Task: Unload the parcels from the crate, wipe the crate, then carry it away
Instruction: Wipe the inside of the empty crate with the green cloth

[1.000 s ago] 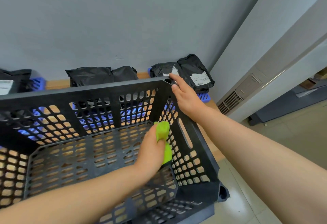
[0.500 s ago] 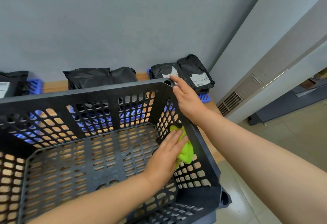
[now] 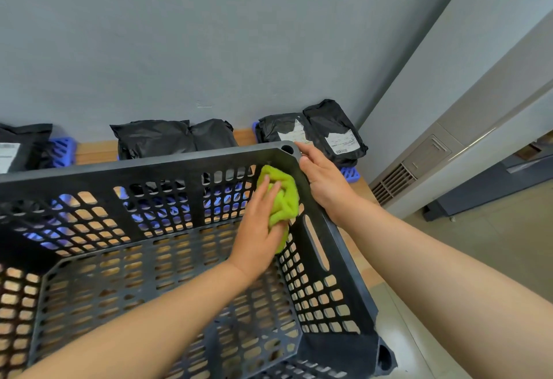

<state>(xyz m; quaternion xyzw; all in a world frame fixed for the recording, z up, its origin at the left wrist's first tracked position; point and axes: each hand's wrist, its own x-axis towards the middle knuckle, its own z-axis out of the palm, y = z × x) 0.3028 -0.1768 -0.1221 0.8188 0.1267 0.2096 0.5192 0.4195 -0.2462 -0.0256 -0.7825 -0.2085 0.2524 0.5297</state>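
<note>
A black lattice crate fills the lower half of the view, tilted toward me and holding no parcels. My left hand holds a bunched green cloth against the inside of the crate's right wall, just under the far right corner. Its fingers lie over the cloth and its thumb is hidden. My right hand grips the rim at that same corner from outside. Black parcels with white labels lie behind the crate along the wall.
More black parcels and another one rest on blue plastic pallets over a wooden ledge by the grey wall. A white unit with a vent stands at the right. Tiled floor lies beyond it.
My left hand slid the green cloth up the right inner wall, from near the bottom to the far right corner. My right hand stayed on the rim.
</note>
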